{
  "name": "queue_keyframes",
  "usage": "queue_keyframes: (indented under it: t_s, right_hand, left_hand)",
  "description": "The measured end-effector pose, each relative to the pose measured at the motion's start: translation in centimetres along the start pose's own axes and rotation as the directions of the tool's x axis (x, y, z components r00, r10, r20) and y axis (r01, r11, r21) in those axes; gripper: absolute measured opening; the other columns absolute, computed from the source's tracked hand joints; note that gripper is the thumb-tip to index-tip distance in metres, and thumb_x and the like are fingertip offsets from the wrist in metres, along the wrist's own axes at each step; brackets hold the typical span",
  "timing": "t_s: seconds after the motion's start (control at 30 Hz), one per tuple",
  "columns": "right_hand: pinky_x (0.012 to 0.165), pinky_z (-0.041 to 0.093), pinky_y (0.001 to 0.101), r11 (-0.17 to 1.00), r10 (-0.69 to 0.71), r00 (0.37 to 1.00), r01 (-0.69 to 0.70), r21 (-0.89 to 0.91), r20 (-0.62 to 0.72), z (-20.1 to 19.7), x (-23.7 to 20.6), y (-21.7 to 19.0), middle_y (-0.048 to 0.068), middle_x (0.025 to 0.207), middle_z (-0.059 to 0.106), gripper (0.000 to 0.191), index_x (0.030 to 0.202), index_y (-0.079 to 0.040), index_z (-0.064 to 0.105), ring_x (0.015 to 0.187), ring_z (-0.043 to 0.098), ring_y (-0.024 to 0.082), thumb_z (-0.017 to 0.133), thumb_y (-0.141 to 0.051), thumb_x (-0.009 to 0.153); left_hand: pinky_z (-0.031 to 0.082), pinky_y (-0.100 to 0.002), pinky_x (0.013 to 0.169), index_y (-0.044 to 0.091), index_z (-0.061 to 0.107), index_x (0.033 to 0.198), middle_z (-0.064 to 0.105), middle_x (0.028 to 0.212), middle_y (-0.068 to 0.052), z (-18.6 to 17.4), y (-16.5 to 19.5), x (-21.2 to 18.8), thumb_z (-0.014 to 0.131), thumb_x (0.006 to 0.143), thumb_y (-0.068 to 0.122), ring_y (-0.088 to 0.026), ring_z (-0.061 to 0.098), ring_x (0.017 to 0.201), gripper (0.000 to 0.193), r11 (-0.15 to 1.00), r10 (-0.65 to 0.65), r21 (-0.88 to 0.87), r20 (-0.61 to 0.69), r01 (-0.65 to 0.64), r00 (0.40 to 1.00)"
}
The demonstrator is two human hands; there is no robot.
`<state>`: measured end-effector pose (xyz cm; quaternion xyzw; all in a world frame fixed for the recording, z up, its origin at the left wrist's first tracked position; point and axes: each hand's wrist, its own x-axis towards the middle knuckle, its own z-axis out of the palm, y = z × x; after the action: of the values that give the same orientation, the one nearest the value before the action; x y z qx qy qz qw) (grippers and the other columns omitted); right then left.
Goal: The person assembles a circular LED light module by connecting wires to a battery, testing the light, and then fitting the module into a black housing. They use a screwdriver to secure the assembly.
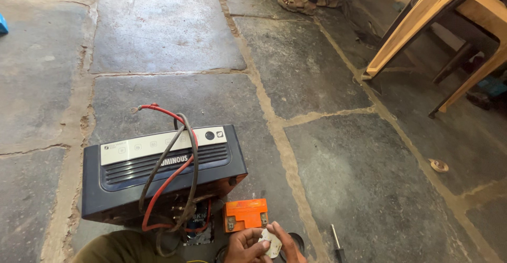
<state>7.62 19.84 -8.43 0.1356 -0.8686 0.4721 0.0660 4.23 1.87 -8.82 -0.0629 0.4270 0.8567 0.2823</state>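
Both my hands meet at the bottom edge of the head view, fingers closed around a small white piece (272, 243). My left hand (244, 247) cups it from the left and my right hand (288, 242) pinches it from the right. Just above them sits a small orange battery (245, 214) on the stone floor. To its left stands a dark blue inverter box (158, 170) with a white front strip, its red and black cables (174, 173) looped over the top. My knee in olive cloth (119, 248) shows at the bottom left.
A screwdriver (336, 242) lies on the floor right of my hands. A small round disc (438, 165) lies further right. A tan plastic chair (449, 25) stands at the top right. Another person's sandalled feet (303, 1) are at the top.
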Motion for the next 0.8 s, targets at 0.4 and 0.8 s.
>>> queue_keyframes:
  t_s: [0.4, 0.8]
  right_hand:
    - [0.104, 0.057, 0.045, 0.995, -0.053, 0.995, 0.046, -0.083, -0.079, 0.5, -0.3, -2.3, 0.021, 0.133, 0.069, 0.057, 0.145, -0.011, 0.052, 0.123, 0.071, 0.033, 0.071, -0.015, 0.092]
    - [0.109, 0.049, 0.044, 0.641, 0.378, 0.885, -0.462, 0.613, 0.272, -1.7, -0.3, -1.1, 0.023, 0.128, 0.073, 0.052, 0.139, 0.003, 0.057, 0.125, 0.069, 0.033, 0.069, -0.014, 0.091]
  left_hand:
    - [0.057, -0.027, 0.058, -0.011, 0.069, 0.112, 0.078, 0.084, -0.016, 0.8, -0.1, -0.7, 0.072, 0.087, 0.003, -0.015, 0.072, 0.063, 0.029, 0.998, -0.02, -0.063, -0.026, 0.018, 0.999]
    - [0.064, -0.033, 0.064, -0.005, 0.06, 0.126, 0.076, 0.095, -0.019, 1.2, 1.2, -2.3, 0.065, 0.087, 0.004, -0.022, 0.076, 0.068, 0.041, 0.908, -0.187, -0.385, -0.013, 0.168, 0.982]
